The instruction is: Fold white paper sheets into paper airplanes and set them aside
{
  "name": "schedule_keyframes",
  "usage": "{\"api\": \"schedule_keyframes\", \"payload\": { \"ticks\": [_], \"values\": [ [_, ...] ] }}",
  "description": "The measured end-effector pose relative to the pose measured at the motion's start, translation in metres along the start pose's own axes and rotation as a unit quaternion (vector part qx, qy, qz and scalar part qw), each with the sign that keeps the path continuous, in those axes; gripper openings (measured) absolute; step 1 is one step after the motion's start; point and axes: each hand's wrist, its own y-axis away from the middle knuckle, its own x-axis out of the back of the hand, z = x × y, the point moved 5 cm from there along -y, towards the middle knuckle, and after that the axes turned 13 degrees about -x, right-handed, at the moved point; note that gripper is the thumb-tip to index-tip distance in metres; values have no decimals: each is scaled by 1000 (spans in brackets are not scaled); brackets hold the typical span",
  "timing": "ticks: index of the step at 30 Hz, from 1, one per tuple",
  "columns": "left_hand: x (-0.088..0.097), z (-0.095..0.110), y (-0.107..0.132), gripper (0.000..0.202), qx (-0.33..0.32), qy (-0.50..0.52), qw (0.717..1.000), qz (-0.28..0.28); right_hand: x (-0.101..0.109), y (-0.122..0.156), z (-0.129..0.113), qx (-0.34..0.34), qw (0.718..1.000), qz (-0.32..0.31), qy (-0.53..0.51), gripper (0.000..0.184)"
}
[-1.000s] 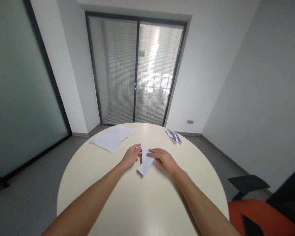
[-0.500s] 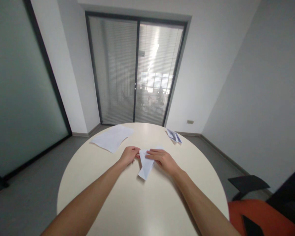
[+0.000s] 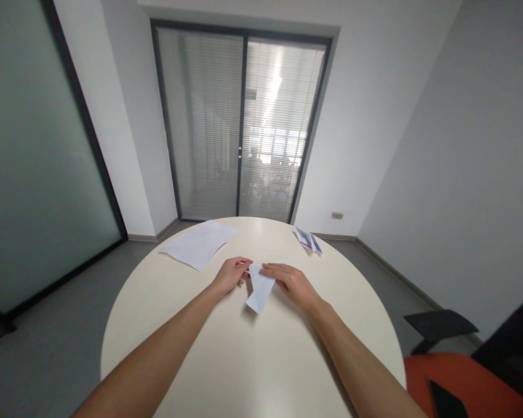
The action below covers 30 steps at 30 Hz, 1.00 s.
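A small folded sheet of white paper (image 3: 260, 289) is between my two hands near the middle of the round table. Its narrow lower end points toward me and stands a little off the tabletop, with a shadow beneath. My left hand (image 3: 232, 275) pinches the paper's upper left corner between thumb and fingers. From the right, my right hand (image 3: 291, 282) grips the upper right edge, its fingers together across the top and the thumb hidden. What lies under those fingers cannot be seen.
A larger flat white sheet (image 3: 198, 244) lies at the table's far left. Folded paper with dark printing (image 3: 307, 240) rests near the far right edge. Around the pale round table (image 3: 226, 360) are an orange chair (image 3: 466, 386) at right and glass doors (image 3: 242, 128) beyond.
Both hands have shifted slightly, and the gap between them is a bit narrower. The paper's lower end has risen a little, and the part that showed behind my right fingers is now out of sight.
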Motion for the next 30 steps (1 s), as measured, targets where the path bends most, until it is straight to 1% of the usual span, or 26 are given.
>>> {"api": "schedule_keyframes", "payload": {
  "ticks": [3,6,9,11,14,20,23,26,30],
  "values": [
    [-1,0,0,27,-22,8,1000,-15,-1,0,2,-23,1000,-2,-14,47],
    [0,-2,-1,27,-23,6,1000,-17,-1,0,8,-74,997,10,-25,42],
    [0,-4,-2,30,-24,7,1000,-12,1,0,14,-125,990,37,-54,31],
    [0,-5,-3,32,-28,9,1000,-8,3,1,18,-147,984,61,-76,27],
    [0,-5,-3,33,-33,12,999,-6,5,2,23,-168,979,80,-89,29],
    [1,-7,-3,34,-39,4,999,-1,5,0,24,-177,972,76,-131,29],
    [2,-7,-4,33,-44,-6,999,2,3,-1,26,-193,966,77,-158,31],
    [3,-7,-4,33,-55,-8,998,1,0,-1,29,-225,950,72,-203,34],
    [4,-8,-4,33,-63,-12,998,3,-5,0,35,-273,921,47,-274,42]
  ]
}}
